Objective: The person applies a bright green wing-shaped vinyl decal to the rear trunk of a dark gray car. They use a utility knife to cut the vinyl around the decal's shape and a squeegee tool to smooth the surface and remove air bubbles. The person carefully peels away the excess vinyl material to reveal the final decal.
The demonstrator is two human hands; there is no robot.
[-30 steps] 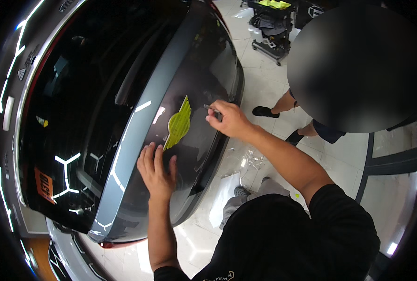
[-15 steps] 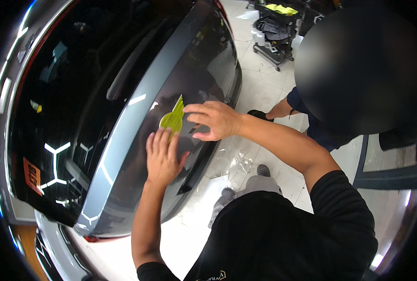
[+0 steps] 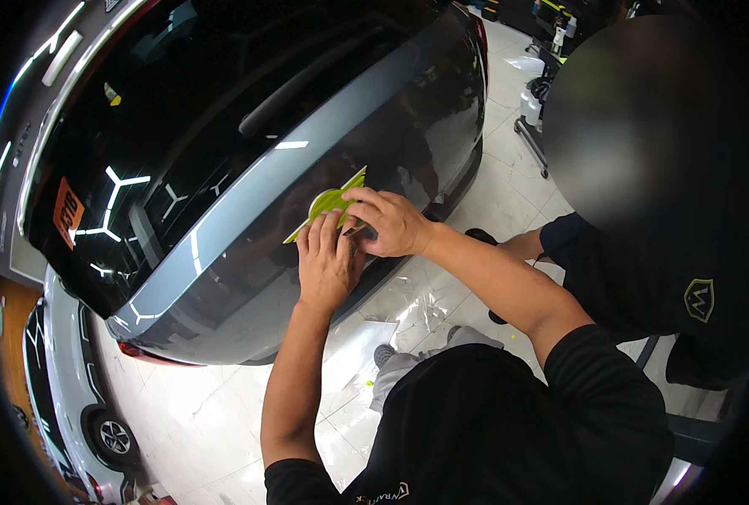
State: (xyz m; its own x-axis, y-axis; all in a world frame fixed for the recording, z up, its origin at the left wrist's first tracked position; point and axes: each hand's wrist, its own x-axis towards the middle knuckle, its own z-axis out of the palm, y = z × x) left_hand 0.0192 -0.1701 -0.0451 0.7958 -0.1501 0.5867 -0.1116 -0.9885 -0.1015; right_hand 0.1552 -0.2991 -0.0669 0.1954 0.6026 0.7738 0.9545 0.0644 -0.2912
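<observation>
A yellow-green winged emblem piece (image 3: 325, 204) with a pale rim sits against the dark rear panel of a car (image 3: 265, 269). Its round middle and both pointed ends show, while fingers hide much of its lower edge. My left hand (image 3: 328, 261) has its bent fingertips over the lower left part of the piece. From the right, my right hand (image 3: 391, 223) meets it with curled fingers at the piece's right part and lower edge. The thumbs and fingertips of both hands come close together below the piece; what lies between them is partly hidden.
Above the panel run a grey-blue strip (image 3: 223, 215) and the dark rear window with an orange sticker (image 3: 69, 210). Close on my right stands another person (image 3: 635, 278). A wheeled cart (image 3: 533, 139) is behind. At lower left is a white car (image 3: 80, 379).
My right hand has moved in and closed its fingers at the piece. My left hand has come nearer to it. The view has shifted, showing more of the white car.
</observation>
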